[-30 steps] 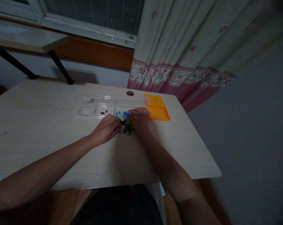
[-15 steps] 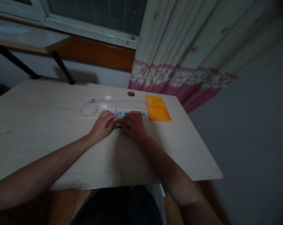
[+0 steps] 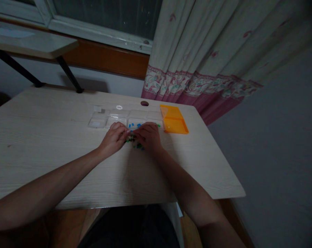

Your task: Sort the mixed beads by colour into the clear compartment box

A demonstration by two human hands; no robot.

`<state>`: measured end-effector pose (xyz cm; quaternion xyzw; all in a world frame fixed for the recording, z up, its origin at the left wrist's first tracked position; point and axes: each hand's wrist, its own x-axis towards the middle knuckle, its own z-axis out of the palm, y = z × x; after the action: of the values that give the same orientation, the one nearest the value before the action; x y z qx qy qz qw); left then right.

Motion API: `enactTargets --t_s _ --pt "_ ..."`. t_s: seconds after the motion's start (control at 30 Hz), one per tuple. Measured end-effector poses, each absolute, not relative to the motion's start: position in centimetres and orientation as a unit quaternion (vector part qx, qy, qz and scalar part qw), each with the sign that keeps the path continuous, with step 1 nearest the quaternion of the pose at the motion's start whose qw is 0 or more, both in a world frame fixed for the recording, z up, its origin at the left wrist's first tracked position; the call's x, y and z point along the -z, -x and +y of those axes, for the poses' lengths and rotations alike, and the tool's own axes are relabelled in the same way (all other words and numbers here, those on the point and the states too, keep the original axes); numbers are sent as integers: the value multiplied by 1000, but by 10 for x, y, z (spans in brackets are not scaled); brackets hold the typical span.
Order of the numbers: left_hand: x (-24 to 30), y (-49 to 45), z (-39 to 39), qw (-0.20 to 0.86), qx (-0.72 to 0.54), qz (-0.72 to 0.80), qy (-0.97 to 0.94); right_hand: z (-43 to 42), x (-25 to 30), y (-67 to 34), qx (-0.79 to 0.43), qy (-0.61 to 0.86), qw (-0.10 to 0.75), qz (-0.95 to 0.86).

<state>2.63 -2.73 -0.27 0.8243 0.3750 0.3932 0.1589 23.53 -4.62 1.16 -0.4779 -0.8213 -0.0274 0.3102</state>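
Closely, two hands [image 3: 115, 137] flank one pile of pieces [image 3: 139, 146], one orange box [image 3: 176, 126] nearby.

Looks like a room in somebody's home to me, though I can't tell which room. Biggest giveaway is the floral cream-and-pink curtain [image 3: 197, 48] on the far right, hanging next to a white-framed window [image 3: 106, 17]. Add the pale wood-grain desk [image 3: 55, 144] below, a raised shelf [image 3: 39, 43] far left, plain wall [image 3: 269, 151] on the right and brown floor [image 3: 65, 224] at the near side.
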Motion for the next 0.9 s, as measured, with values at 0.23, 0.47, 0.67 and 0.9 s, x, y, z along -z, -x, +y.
enactTargets --t_s 0.23,0.47,0.67,0.9 --pt "10 -24 -25 142 -397 401 -813 -29 -7 -257 37 623 335 -706" --pt "12 -24 -26 88 -375 408 -828 -25 -4 -258 39 651 296 -698" --pt "10 -25 -32 52 -318 430 -843 -25 -4 -256 35 642 287 -710" --pt "11 -25 -32 48 -300 440 -845 -27 -6 -254 38 632 291 -717"
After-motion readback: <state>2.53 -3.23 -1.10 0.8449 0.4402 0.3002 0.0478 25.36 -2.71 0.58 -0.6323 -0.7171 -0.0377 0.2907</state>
